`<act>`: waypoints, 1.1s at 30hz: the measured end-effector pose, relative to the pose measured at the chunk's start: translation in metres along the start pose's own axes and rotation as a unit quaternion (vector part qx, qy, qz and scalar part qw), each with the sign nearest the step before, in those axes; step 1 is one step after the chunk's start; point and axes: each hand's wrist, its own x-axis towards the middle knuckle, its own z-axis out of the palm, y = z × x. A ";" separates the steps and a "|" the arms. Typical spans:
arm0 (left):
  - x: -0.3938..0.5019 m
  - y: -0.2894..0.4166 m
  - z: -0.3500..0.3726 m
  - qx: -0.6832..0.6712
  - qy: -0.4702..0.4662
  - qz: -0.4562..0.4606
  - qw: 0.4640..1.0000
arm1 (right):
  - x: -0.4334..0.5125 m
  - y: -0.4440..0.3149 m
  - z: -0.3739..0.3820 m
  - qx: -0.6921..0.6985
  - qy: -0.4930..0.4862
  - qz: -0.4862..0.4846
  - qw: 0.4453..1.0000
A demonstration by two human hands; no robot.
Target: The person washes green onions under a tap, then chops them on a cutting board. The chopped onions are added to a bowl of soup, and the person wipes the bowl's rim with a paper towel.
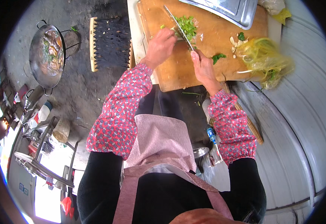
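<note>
A wooden cutting board (179,67) lies before me with a pile of chopped green vegetable (187,25) near its far left part. My right hand (203,65) grips the handle of a kitchen knife (179,28), its blade slanting up and left beside the pile. Close to the blade's left side is my left hand (161,46), its fingers curled against pale green stalks (176,31), mostly hidden by the hand and blade. Small leafy pieces (218,58) and garlic pieces (233,44) lie to the right on the board.
A metal tray (230,11) covers the board's far right part. A yellow plastic bag (264,61) with greens overlaps its right edge. On the left, a wok (47,56) holds food in liquid, near a wooden-edged dark rack (93,44). Wooden sticks (250,120) lean below my right forearm.
</note>
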 end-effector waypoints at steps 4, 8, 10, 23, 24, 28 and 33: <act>0.000 0.000 -0.001 0.016 -0.008 -0.002 1.000 | -0.017 -0.016 -0.028 -0.013 -0.034 0.003 0.999; -0.004 -0.003 0.001 0.016 -0.016 -0.016 1.000 | -0.016 -0.014 -0.026 -0.083 -0.043 -0.028 0.995; -0.005 -0.003 0.001 0.026 -0.017 -0.013 0.999 | -0.004 -0.006 -0.010 -0.112 -0.020 -0.063 0.992; -0.011 0.002 -0.008 0.099 -0.066 0.057 0.991 | -0.018 -0.013 -0.022 -0.069 -0.034 -0.038 0.996; -0.012 0.001 -0.007 0.096 -0.061 0.061 0.992 | -0.012 -0.010 -0.015 -0.077 -0.036 -0.041 0.996; -0.012 0.001 -0.007 0.097 -0.061 0.067 0.991 | 0.004 -0.003 0.004 -0.088 -0.019 -0.043 0.995; -0.008 0.003 -0.009 0.091 -0.043 0.059 0.993 | -0.007 -0.010 -0.018 -0.005 -0.037 -0.027 0.999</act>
